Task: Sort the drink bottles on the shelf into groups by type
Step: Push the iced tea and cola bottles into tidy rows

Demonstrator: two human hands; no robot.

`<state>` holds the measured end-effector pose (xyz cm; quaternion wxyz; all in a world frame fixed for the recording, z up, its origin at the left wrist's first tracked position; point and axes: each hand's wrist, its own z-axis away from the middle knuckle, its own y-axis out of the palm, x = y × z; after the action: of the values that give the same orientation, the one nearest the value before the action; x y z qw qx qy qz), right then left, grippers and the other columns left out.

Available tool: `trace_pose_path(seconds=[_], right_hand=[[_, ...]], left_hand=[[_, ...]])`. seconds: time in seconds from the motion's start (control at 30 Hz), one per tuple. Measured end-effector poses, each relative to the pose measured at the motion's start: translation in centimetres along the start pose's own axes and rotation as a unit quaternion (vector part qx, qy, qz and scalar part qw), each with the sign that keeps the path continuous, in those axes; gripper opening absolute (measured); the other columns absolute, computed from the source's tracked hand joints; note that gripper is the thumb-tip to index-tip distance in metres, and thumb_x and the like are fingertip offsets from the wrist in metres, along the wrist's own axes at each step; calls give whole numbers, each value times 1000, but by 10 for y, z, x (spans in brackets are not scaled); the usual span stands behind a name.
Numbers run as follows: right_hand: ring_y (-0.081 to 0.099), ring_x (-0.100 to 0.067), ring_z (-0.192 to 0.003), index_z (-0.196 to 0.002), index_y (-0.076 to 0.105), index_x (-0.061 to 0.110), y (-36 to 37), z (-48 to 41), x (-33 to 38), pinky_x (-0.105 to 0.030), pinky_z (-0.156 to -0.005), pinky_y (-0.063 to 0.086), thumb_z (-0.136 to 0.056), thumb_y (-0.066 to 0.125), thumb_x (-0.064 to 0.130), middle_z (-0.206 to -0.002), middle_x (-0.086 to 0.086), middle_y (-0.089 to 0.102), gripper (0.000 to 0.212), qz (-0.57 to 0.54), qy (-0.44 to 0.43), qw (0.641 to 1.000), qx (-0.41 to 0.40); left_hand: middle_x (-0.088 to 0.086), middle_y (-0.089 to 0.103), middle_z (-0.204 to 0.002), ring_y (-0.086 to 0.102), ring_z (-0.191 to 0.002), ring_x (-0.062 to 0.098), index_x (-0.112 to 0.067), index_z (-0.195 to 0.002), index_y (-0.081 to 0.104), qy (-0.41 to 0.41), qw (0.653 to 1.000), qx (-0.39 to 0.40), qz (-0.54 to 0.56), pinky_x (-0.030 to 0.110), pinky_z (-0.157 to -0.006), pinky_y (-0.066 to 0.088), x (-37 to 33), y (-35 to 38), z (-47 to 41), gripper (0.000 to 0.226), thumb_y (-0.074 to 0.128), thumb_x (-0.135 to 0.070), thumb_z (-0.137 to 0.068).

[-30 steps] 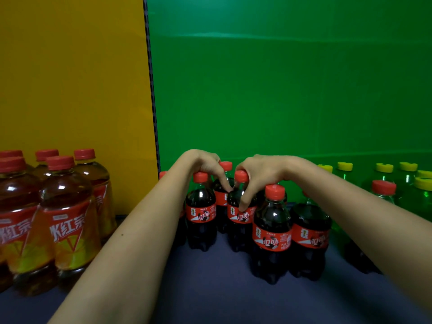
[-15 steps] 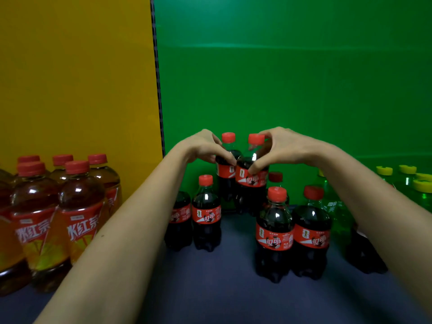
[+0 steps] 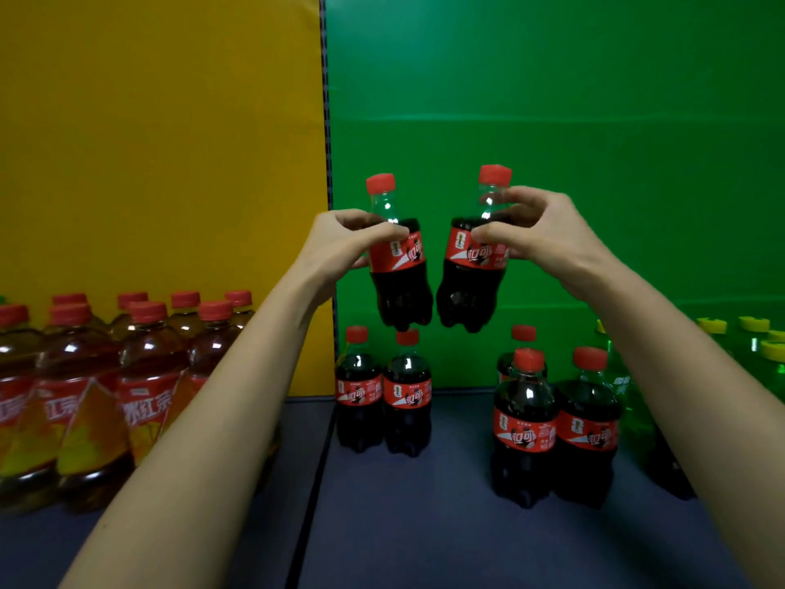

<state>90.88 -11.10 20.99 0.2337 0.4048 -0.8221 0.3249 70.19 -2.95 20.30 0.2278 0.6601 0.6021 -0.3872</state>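
A small dark cola bottle with red cap and label (image 3: pixel 397 269) is gripped at its shoulder by the left hand (image 3: pixel 340 242), and a second cola bottle (image 3: pixel 471 269) by the right hand (image 3: pixel 548 235). Both are held above the dark blue shelf (image 3: pixel 424 525), their bases tilted close together. Beneath them stand more cola bottles (image 3: pixel 384 401), with amber tea bottles (image 3: pixel 85 397) to the left and green yellow-capped bottles (image 3: pixel 756 346) to the right.

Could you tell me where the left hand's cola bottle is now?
Head view, centre: the cola bottle hangs above two standing colas, beside the other held bottle.
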Motion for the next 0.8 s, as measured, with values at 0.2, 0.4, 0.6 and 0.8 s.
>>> trace_pose_path(seconds=[0.2,0.4,0.6,0.8], right_hand=[[56,-8,-110,-107,61,31,30,33,16,-36,-101,42,-74,73,28,-114,6,64,35,-4,-38,999,25],[59,-8,-106,-108,62,28,60,73,5,-23,-96,40,-69,77,23,-109,8,66,42,-16,-20,998,55],[59,3,-95,-92,57,38,93,113,-28,-9,-81,45,-64,82,14,-97,21,63,44,-44,9,998,38],[61,7,-98,-101,57,37,109,135,-49,-11,-83,45,-65,80,7,-105,16,66,52,-80,41,994,68]], left_hand=[[0,70,-98,65,-93,10,-13,-95,67,-15,998,7,55,33,-86,52,11,-30,42,18,69,-13,-77],[-6,72,-88,68,-85,6,-19,-86,69,-38,996,45,66,25,-75,51,37,-49,88,25,72,-21,-61],[-11,74,-80,69,-78,5,-22,-87,68,-69,994,73,38,18,-69,51,67,-52,121,28,78,-11,-63],[-2,74,-93,71,-86,14,-17,-94,68,-92,990,105,16,24,-76,55,85,-48,133,32,76,-3,-67]])
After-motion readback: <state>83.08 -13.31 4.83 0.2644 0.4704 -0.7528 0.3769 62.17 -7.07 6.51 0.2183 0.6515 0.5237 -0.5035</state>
